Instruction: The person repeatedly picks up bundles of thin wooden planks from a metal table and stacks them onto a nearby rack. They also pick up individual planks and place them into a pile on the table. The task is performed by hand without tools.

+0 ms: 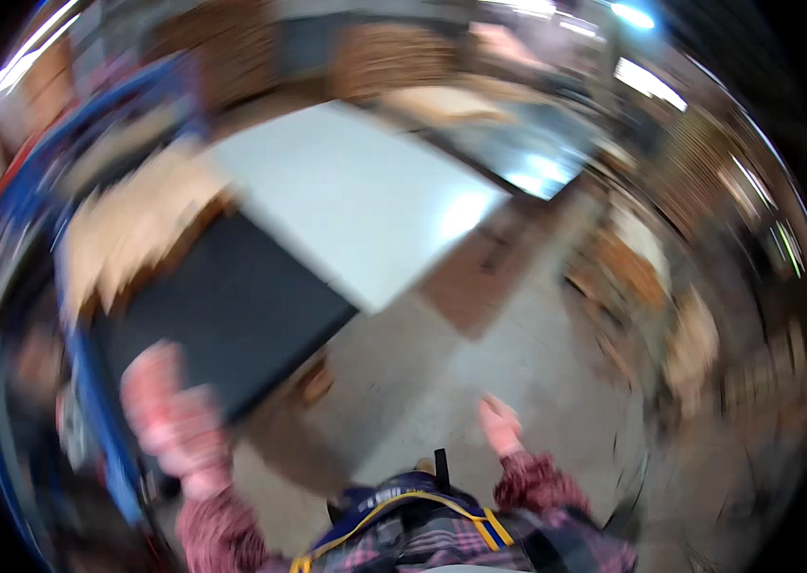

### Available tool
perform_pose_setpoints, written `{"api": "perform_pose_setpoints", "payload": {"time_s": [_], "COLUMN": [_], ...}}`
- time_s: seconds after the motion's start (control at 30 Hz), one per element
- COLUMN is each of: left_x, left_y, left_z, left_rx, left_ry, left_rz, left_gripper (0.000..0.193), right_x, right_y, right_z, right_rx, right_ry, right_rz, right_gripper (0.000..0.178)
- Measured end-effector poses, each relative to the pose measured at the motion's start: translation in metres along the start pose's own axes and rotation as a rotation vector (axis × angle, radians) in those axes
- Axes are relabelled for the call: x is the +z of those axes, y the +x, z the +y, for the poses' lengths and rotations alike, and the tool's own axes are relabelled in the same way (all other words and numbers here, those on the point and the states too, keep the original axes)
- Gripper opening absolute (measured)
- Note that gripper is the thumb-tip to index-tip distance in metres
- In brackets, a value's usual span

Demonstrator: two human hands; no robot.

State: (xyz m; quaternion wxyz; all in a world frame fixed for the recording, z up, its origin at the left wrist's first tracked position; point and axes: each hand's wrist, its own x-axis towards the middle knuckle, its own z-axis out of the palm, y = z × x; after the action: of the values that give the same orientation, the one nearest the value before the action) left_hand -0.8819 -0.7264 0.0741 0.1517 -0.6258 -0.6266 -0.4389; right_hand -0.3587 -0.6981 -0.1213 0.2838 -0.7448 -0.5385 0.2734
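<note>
At the lower left of my head view, the left hand [169,415] is raised with its fingers loosely spread and empty; nothing is pinched between them. The whole frame is smeared by motion, so I cannot count the fingers cleanly. The hand sits just at the near corner of a flat black rectangular panel [227,310], and I cannot tell whether the fingertips touch that edge or hover just off it. A plaid red sleeve [217,530] runs from the wrist down to the lower edge.

Further right, the right hand [499,425] looks small and narrow, its fingers seemingly drawn together and pointing up and away from me; it holds nothing and hangs over the pale grey concrete floor [423,382], well apart from the black panel. Its sleeve has the same red plaid.

Moving outward, the black panel lies against a large white flat sheet [365,205] that reaches toward the top centre of the view, the two meeting along a slanted edge. A blue metal frame post [103,411] stands just left of the left hand, and pale tan wooden boards [136,224] lie beyond the panel's far left side. To the right of the floor, brown cardboard-like stacks [642,277] blur together; I cannot make out their shapes.
</note>
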Motion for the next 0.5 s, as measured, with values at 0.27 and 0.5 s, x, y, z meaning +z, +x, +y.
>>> {"api": "perform_pose_setpoints", "payload": {"time_s": [0.27,0.5], "left_x": [0.132,0.180], "left_y": [-0.091,-0.139], "left_z": [0.277,0.292], "left_rx": [0.358,0.434], "left_ry": [-0.672,-0.683], "left_rz": [-0.434,-0.934], "left_gripper": [0.042,0.035], "right_x": [-0.063,-0.066], "right_y": [-0.013,-0.095], "right_z": [0.089,0.218], "right_rx": [0.221,0.499], "right_ry": [0.548,0.664], "right_rz": [-0.233,-0.178], "right_gripper": [0.047,0.051]}}
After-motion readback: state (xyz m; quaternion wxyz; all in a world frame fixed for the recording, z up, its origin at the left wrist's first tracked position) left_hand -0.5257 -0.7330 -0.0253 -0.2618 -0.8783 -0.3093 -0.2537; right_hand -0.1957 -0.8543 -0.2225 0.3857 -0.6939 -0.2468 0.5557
